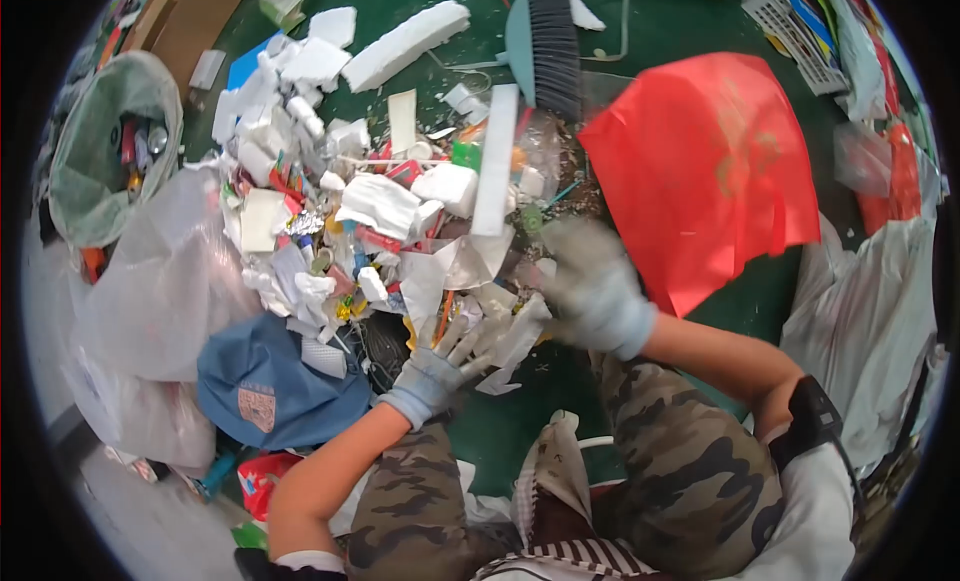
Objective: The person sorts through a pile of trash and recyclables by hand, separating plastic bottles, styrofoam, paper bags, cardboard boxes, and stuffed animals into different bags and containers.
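My left hand [440, 371], in a pale work glove, reaches over the near edge of a heap of mixed waste with its fingers spread. Just beyond its fingertips lie crumpled white sheet scraps [462, 263]. To its right, beside the heap, my right hand [592, 286] wears the same kind of glove. Motion smears its fingers, so I cannot make out whether they hold anything. White foam chunks [380, 203] and a long foam strip [495, 161] lie on the heap. A large red bag [705, 166] lies flat beyond my right hand.
A broom head [553, 51] rests behind the heap. At left are a bin lined with a greenish bag [75, 171], clear plastic bags [165, 271] and a blue cloth bag [280, 381]. Whitish plastic sacks [860, 311] stand at right.
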Action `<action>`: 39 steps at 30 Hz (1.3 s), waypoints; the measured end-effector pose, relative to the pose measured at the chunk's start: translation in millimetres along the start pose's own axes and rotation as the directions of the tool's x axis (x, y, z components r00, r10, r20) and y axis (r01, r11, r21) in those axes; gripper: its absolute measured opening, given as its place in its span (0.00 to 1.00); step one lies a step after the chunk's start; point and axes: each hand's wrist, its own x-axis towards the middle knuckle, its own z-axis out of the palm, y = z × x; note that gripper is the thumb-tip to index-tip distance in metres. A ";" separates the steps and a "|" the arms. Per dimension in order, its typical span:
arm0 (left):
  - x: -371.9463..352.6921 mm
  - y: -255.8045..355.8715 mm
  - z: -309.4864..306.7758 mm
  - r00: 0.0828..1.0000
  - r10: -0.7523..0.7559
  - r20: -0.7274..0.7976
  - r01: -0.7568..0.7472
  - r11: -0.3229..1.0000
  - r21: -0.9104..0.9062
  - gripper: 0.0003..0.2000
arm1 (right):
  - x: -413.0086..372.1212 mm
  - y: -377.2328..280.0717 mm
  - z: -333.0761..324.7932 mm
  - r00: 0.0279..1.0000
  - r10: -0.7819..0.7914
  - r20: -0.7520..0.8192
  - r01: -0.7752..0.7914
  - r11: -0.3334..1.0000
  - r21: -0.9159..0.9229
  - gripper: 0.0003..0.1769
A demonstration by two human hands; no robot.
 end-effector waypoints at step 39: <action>-63.1 -162.9 10.5 0.437 -0.880 -0.188 0.270 0.328 -0.905 0.29 | 129.5 56.1 93.4 0.639 0.562 0.525 -0.634 0.771 -0.053 0.51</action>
